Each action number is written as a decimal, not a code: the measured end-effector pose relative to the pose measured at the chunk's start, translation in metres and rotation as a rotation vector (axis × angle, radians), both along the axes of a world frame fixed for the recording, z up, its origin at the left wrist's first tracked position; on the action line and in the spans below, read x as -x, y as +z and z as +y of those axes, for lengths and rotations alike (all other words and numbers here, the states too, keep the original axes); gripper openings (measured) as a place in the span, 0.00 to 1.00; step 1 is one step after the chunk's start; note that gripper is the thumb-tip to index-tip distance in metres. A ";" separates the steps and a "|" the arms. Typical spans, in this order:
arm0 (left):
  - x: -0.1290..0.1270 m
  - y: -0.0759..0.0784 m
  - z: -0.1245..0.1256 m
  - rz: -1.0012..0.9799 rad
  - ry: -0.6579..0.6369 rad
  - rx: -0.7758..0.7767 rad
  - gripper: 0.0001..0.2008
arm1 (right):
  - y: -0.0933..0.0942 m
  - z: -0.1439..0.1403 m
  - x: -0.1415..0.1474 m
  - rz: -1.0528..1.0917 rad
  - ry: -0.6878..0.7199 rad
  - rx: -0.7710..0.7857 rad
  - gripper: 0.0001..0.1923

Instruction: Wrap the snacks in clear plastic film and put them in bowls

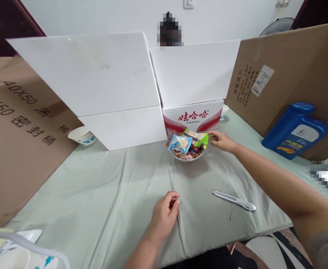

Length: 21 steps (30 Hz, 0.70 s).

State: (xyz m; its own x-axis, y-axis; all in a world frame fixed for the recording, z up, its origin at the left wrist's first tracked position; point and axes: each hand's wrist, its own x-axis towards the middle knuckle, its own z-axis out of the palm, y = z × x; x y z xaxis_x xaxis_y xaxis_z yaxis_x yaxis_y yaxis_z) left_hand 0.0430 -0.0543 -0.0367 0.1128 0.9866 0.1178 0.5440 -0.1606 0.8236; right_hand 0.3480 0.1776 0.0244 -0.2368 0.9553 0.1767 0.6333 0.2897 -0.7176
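Observation:
My right hand (222,141) reaches out to a white bowl (186,157) heaped with wrapped snacks (188,143), its fingertips at the bowl's right side against a green-edged packet. Whether it grips the packet I cannot tell. My left hand (165,213) rests on the pale green tablecloth (110,186) near the front edge, fingers loosely curled, holding nothing. A silver utility knife (233,200) lies on the cloth between the two hands, to the right of my left hand.
White boards (96,74) and a red-and-white carton (193,116) stand behind the bowl. Cardboard sheets (18,130) lean at left and right. A blue jug (294,130) lies at right, a paper cup (82,135) at left. A person sits behind the boards.

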 end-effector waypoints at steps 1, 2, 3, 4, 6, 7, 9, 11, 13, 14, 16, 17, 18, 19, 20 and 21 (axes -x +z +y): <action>0.000 0.001 0.000 -0.004 0.003 -0.002 0.10 | -0.003 -0.010 0.006 -0.004 0.060 -0.005 0.26; -0.001 0.001 0.001 -0.010 0.009 -0.006 0.10 | -0.006 -0.018 0.012 -0.015 0.108 -0.014 0.25; -0.001 0.001 0.001 -0.016 0.017 -0.010 0.10 | -0.008 -0.025 0.016 -0.032 0.145 -0.024 0.23; -0.001 0.002 0.001 -0.024 0.024 -0.013 0.09 | -0.009 -0.030 0.020 -0.054 0.169 -0.035 0.22; -0.001 0.002 0.002 -0.045 0.029 -0.011 0.10 | -0.009 -0.037 0.026 -0.105 0.175 -0.059 0.19; -0.001 0.001 0.003 -0.060 0.026 -0.005 0.10 | -0.008 -0.040 0.027 -0.134 0.164 -0.071 0.18; 0.000 0.000 0.003 -0.092 0.017 0.010 0.11 | -0.004 -0.044 0.026 -0.196 0.131 -0.095 0.15; 0.002 -0.001 0.004 -0.110 0.010 0.023 0.11 | -0.001 -0.051 0.018 -0.259 0.088 -0.107 0.13; 0.002 -0.001 0.003 -0.103 0.004 0.026 0.11 | 0.002 -0.059 0.000 -0.315 0.030 -0.108 0.11; 0.002 -0.002 0.003 -0.086 0.000 0.023 0.11 | 0.003 -0.063 -0.012 -0.339 -0.008 -0.106 0.11; 0.002 -0.001 0.002 -0.037 -0.012 0.006 0.11 | 0.003 -0.072 -0.042 -0.380 -0.096 -0.099 0.10; 0.001 -0.001 0.002 -0.007 -0.017 -0.007 0.11 | 0.003 -0.075 -0.058 -0.399 -0.153 -0.093 0.10; 0.001 0.000 0.002 0.022 -0.021 -0.022 0.10 | 0.002 -0.078 -0.074 -0.415 -0.216 -0.087 0.10; 0.000 0.000 0.001 0.050 -0.024 -0.037 0.10 | 0.002 -0.079 -0.089 -0.431 -0.293 -0.079 0.09; 0.000 0.001 0.001 0.075 -0.025 -0.053 0.10 | 0.001 -0.079 -0.102 -0.444 -0.371 -0.072 0.09; -0.001 0.002 0.001 0.096 -0.026 -0.067 0.10 | 0.000 -0.078 -0.114 -0.457 -0.434 -0.064 0.09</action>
State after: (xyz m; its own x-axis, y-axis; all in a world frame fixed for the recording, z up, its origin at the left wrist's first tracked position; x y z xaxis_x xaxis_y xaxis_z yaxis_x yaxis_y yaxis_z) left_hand 0.0439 -0.0532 -0.0347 0.1525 0.9735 0.1706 0.6151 -0.2286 0.7546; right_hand 0.4622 0.0994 0.0239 0.1050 0.9723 0.2089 0.9412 -0.0293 -0.3367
